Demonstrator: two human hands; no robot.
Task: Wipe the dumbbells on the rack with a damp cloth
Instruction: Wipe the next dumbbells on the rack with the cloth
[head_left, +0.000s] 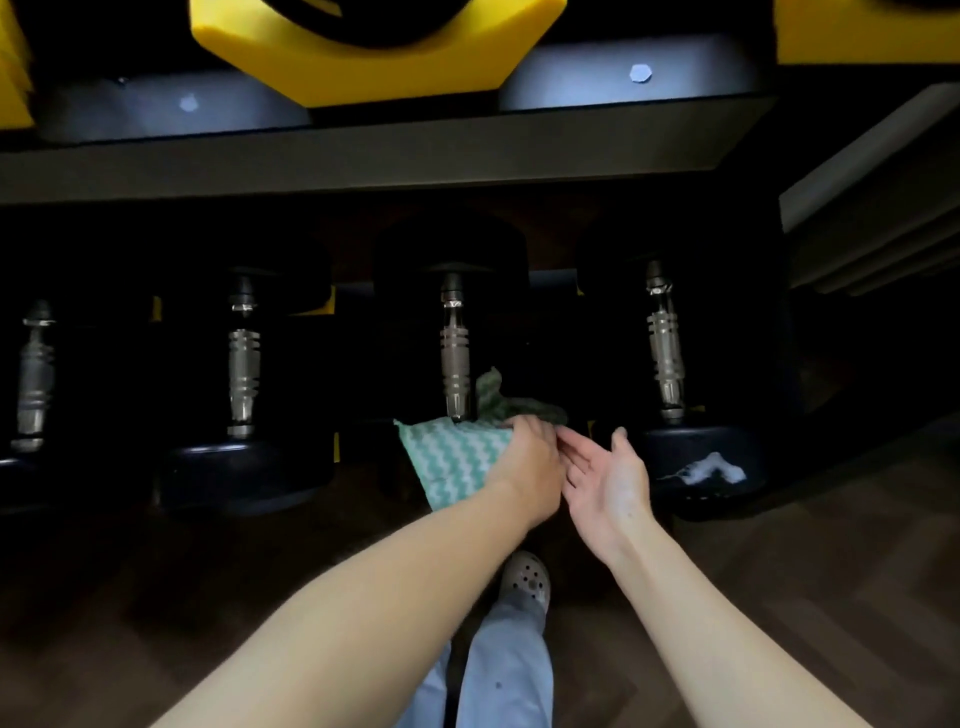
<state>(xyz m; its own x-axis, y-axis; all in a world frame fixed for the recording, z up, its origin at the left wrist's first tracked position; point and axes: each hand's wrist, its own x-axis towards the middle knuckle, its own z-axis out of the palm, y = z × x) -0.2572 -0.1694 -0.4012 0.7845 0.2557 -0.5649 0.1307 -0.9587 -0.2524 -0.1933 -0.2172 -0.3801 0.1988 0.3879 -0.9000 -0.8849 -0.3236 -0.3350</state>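
Lower tier of rack (363, 166), listed left to right.

1. First dumbbell (34, 374): long axis runs front to back, one head toward the person. Knurled steel handle visible; heads lost in shadow at the frame edge.
2. Second dumbbell (244, 374): same orientation, parallel to the first. Near black head faces the person.
3. Third dumbbell (454, 353): same orientation. Its near head is covered by the cloth.
4. Cloth (447, 462): green-and-white zigzag pattern, draped over the near head of the third dumbbell. A crumpled part rises just right of the handle's near end.
5. Left hand (530, 462): back upward, on the cloth's right portion, fingers curled over the fabric and gripping it.
6. Right hand (608, 478): palm up, fingers straight and spread, holding nothing. Fingertips are just beside the left hand; contact cannot be told.
7. Fourth dumbbell (664, 353): same front-to-back axis. A white smear (706, 467) marks its near head, just right of the right hand.

Above: upper shelf with black round heads and a yellow hexagonal head (363, 73).
Below: wood-pattern floor (156, 597), perforated shoe (527, 579), pale trouser leg (504, 675).
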